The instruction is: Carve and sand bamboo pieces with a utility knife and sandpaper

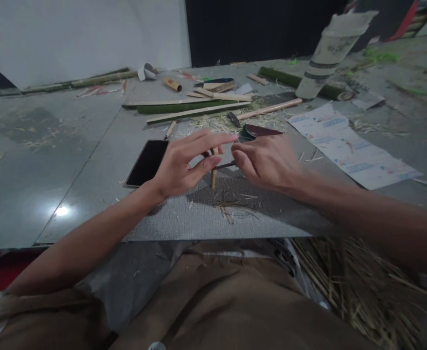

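Observation:
In the middle of the head view, my left hand (184, 160) pinches a short, narrow bamboo strip (214, 180) between thumb and fingers. The strip stands nearly upright, its lower end close to the grey mat (169, 221). My right hand (268, 158) is closed around a knife, and its thin dark blade (226, 165) points left to the strip. The handle is hidden in my fist. From this angle I cannot tell whether the blade cuts into the strip. Fine shavings (233, 206) lie on the mat below both hands.
A phone (146, 163) lies left of my left hand. Beyond are split bamboo lengths (199, 113), a hammer (268, 109), and a bamboo tube (172, 84). A tall lidded cup (330, 56) and a printed paper sheet (352, 146) are at right. Loose strips (359, 291) fill the lower right.

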`<act>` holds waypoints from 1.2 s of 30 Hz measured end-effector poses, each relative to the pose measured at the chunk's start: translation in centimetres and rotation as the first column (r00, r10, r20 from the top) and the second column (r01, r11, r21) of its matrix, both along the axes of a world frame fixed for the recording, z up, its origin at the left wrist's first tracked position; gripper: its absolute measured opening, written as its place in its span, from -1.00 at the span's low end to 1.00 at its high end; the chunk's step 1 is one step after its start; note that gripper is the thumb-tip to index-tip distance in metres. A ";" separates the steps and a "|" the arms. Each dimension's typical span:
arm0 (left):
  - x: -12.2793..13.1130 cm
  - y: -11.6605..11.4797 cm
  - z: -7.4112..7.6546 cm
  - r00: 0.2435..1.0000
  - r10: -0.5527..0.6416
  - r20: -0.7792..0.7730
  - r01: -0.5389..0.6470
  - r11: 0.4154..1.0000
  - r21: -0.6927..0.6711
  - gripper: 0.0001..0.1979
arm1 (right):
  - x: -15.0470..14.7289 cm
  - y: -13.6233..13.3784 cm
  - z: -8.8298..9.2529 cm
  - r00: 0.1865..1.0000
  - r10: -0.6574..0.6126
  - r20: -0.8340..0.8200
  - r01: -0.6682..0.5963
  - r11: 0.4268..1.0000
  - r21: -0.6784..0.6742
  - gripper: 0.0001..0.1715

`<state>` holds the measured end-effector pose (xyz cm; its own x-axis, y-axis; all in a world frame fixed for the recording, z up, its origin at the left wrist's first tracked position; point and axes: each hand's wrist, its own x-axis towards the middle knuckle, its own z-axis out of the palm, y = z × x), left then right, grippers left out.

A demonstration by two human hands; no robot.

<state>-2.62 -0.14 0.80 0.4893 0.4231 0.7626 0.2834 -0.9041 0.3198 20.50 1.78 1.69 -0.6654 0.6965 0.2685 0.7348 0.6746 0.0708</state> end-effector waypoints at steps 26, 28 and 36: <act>-0.9 0.4 -0.1 0.993 0.114 0.004 -0.114 0.990 -0.078 -0.79 | -0.7 0.7 -0.7 0.999 -0.019 0.041 0.019 1.000 -0.007 -0.32; -0.9 0.4 -0.1 0.992 0.127 -0.006 -0.127 0.989 -0.071 -0.78 | -0.7 0.7 -1.2 0.998 -0.019 0.065 0.020 1.000 -0.007 -0.32; -1.3 0.5 -0.1 0.991 0.135 0.011 -0.134 0.988 -0.078 -0.83 | -1.0 1.1 -1.5 0.995 0.008 0.096 -0.004 0.999 -0.034 -0.37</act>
<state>-3.88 0.32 0.73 0.4117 0.5422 0.7325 0.3952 -0.8305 0.3926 19.54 2.92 0.15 -0.6911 0.7002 0.1793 0.7217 0.6821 0.1177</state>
